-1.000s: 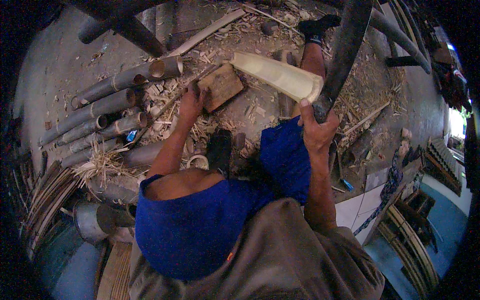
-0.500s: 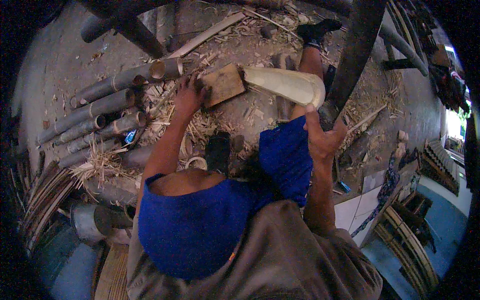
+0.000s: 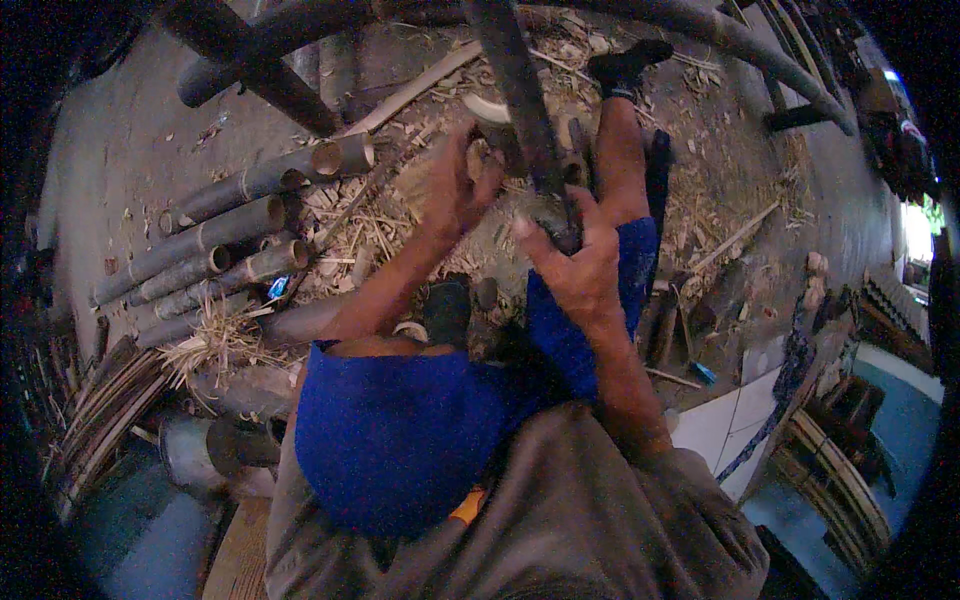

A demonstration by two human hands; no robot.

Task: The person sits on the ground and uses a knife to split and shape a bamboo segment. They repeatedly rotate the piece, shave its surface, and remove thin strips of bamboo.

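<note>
A long dark bamboo pole runs from the top of the view down to my lap. My right hand is clenched around its lower end, just above my blue-clad knee. My left hand is at the pole's left side with its fingers curled toward it; blur hides whether it grips anything. The end of a pale cut bamboo piece shows behind the pole. My right leg, in a black sock, stretches out across the ground.
Several cut bamboo tubes lie stacked at the left, with shavings strewn around them. Thin bamboo strips are bundled at the lower left beside a metal pot. A white board lies at the right.
My right hand has swung the dark pole from the right side to the middle. My left hand has lifted off the wooden block and come up beside the pole. The block is now out of sight.
</note>
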